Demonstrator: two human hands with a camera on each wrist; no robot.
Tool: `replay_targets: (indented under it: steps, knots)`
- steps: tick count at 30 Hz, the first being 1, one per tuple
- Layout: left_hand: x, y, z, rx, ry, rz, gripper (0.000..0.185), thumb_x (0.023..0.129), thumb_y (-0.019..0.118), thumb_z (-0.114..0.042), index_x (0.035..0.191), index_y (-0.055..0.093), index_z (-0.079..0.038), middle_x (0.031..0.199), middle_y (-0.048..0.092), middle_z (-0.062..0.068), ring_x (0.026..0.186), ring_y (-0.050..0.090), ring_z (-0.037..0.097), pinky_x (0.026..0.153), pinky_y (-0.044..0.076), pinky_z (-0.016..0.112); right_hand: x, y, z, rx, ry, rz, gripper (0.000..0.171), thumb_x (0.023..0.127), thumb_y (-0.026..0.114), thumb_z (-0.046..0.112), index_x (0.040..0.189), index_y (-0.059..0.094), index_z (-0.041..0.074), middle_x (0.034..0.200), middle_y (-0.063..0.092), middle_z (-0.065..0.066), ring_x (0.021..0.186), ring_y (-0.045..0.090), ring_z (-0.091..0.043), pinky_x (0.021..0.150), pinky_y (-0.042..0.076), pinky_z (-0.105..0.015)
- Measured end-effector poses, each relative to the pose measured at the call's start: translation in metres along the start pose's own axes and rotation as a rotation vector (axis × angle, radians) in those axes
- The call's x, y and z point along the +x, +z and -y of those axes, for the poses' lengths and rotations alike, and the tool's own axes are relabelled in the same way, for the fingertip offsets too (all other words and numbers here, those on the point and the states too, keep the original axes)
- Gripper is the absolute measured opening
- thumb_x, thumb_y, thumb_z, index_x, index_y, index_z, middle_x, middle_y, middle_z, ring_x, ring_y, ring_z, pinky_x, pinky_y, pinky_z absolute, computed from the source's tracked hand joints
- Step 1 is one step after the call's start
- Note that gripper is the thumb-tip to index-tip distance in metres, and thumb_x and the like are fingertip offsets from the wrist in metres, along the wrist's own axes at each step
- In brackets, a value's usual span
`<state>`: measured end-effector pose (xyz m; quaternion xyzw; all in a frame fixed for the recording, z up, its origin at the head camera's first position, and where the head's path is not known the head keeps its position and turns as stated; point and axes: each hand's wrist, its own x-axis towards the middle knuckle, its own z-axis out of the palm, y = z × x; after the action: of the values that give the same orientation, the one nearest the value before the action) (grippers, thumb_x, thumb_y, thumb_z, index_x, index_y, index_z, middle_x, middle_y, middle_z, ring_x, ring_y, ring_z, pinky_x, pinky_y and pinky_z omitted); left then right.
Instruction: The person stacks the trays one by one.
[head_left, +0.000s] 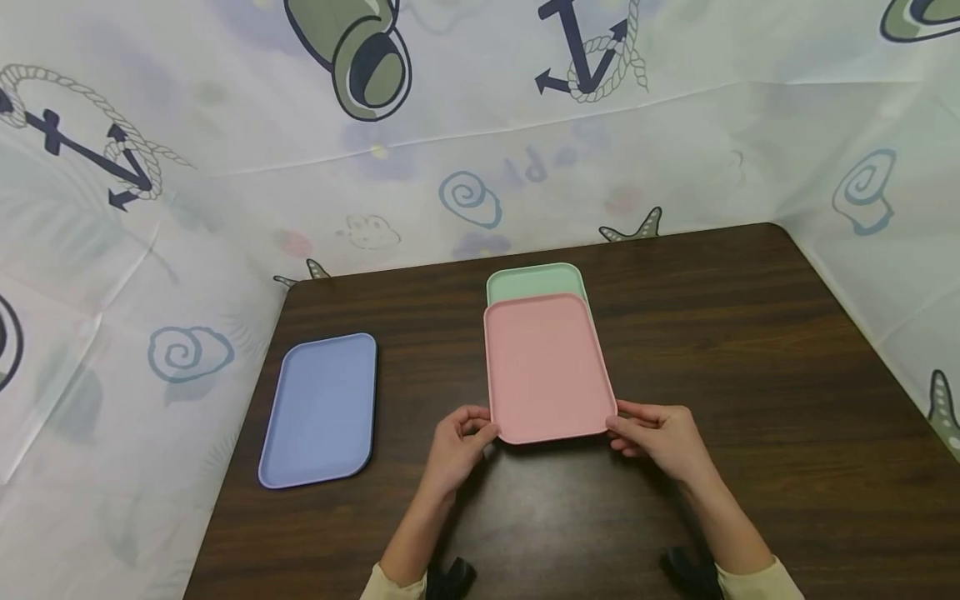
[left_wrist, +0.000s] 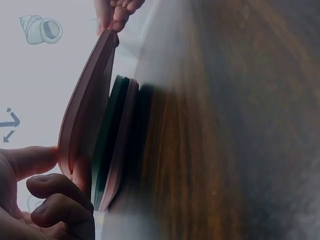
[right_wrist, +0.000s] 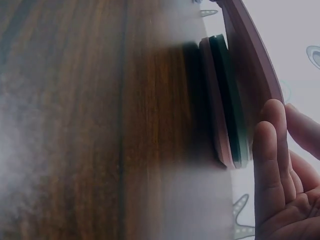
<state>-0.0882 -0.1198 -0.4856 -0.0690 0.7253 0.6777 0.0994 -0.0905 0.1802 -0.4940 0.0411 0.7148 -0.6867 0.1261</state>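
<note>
A pink tray (head_left: 543, 367) is raised at its near end, held at both near corners. My left hand (head_left: 480, 427) pinches the near left corner and my right hand (head_left: 618, 429) pinches the near right corner. Under it lies a mint green tray (head_left: 534, 282), its far end showing. In the left wrist view the lifted pink tray (left_wrist: 85, 115) tilts away from the green tray (left_wrist: 107, 145), which rests on another pink tray (left_wrist: 125, 135); my thumb (left_wrist: 30, 162) presses its rim. The right wrist view shows the same stack (right_wrist: 225, 100) beside my fingers (right_wrist: 270, 165).
A blue tray (head_left: 321, 408) lies flat at the left of the dark wooden table (head_left: 750, 350). A white cloth with anchors and shells (head_left: 225, 167) walls the table on three sides. Two dark objects (head_left: 450, 577) (head_left: 686, 571) sit at the front edge.
</note>
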Motion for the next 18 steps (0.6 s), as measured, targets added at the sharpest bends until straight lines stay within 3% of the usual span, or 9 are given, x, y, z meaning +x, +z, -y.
replay_targets:
  steps: [4,11,18]
  knots:
    - [-0.001,0.001,-0.012,0.015,0.02,-0.007,0.021,0.087,0.068,0.001,0.105,0.061,0.011,0.08,0.064,0.006,0.048,0.043,0.005,0.049,0.038,0.019,0.006,0.001,0.002,-0.009,-0.016,-0.01,0.048,0.087,0.074,0.01,0.125,0.058,-0.014,0.095,0.071,-0.024,0.072,0.073,-0.023,0.064,0.057,-0.036]
    - [0.025,-0.001,0.016,0.057,0.051,-0.056,0.02,0.087,0.071,-0.006,0.103,0.065,0.003,0.082,0.064,0.006,0.048,0.043,0.007,0.048,0.037,0.021,0.016,0.002,0.002,-0.016,-0.026,-0.032,0.047,0.088,0.074,0.011,0.124,0.058,-0.015,0.094,0.071,-0.023,0.071,0.073,-0.022,0.063,0.057,-0.034]
    - [0.032,0.0,0.014,0.075,0.043,-0.081,0.02,0.087,0.072,-0.008,0.104,0.067,0.002,0.085,0.064,0.007,0.05,0.046,0.008,0.049,0.039,0.021,0.021,0.003,0.002,-0.004,-0.021,-0.044,0.048,0.088,0.074,0.011,0.125,0.058,-0.015,0.089,0.072,-0.021,0.07,0.072,-0.02,0.063,0.057,-0.033]
